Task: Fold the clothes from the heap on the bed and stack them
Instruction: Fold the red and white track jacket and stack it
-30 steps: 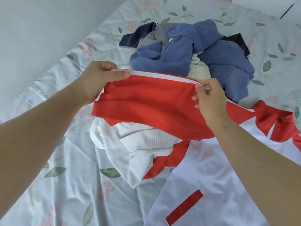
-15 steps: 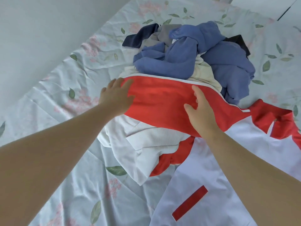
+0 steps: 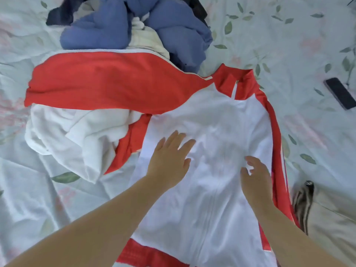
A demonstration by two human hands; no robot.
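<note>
A red and white zip jacket lies spread on the bed, front up, collar toward the far side. Its red left sleeve stretches out sideways over a crumpled white garment. My left hand rests flat on the white chest panel with fingers spread. My right hand hovers or rests just right of the zip, fingers apart and slightly curled, holding nothing. The heap of blue, cream and dark clothes sits beyond the sleeve at the top.
A dark phone lies on the floral bedsheet at the right. A beige item with a striped piece sits at the lower right, beside the jacket's right edge.
Both hands left the red sleeve, which now lies laid out sideways, and came back onto the jacket's white chest. The view has shifted toward the jacket body.
</note>
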